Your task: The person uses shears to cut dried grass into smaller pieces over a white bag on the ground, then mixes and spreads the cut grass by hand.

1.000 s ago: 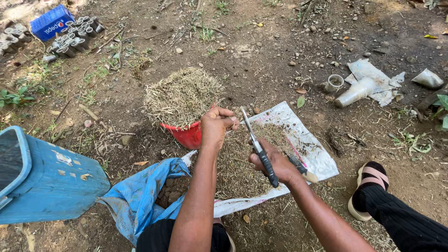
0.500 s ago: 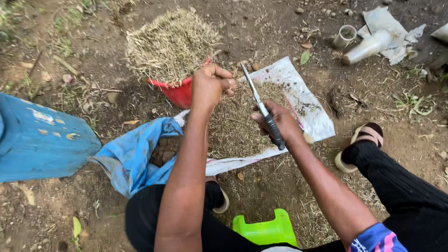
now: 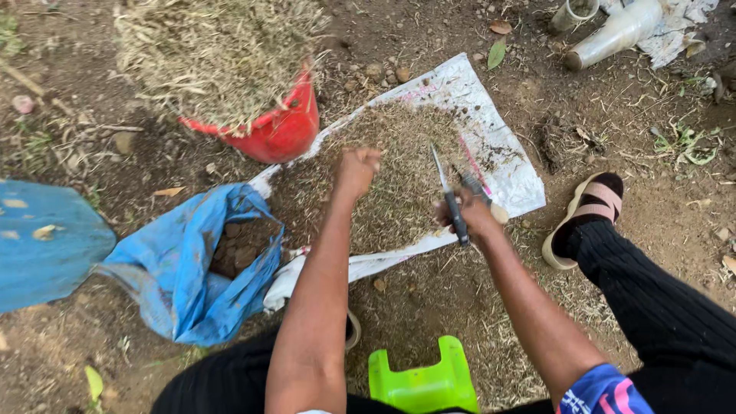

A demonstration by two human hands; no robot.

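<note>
My right hand grips black-handled shears, blades pointing away from me over a pile of chopped dry grass. That pile lies on a white plastic sheet spread on bare soil. My left hand hovers over the pile with its fingers closed in a fist; whether it holds any grass cannot be told. Beyond my left hand a red tub sits heaped with long dry grass.
A blue plastic bag holding brown lumps lies open at left, beside a blue container. A green stool is between my legs. My sandalled foot rests at right. A pale bottle and a cup lie far right.
The view has tilted down and closer. My left hand has dropped from beside the red tub toward the grass pile. My right hand still holds the shears.
</note>
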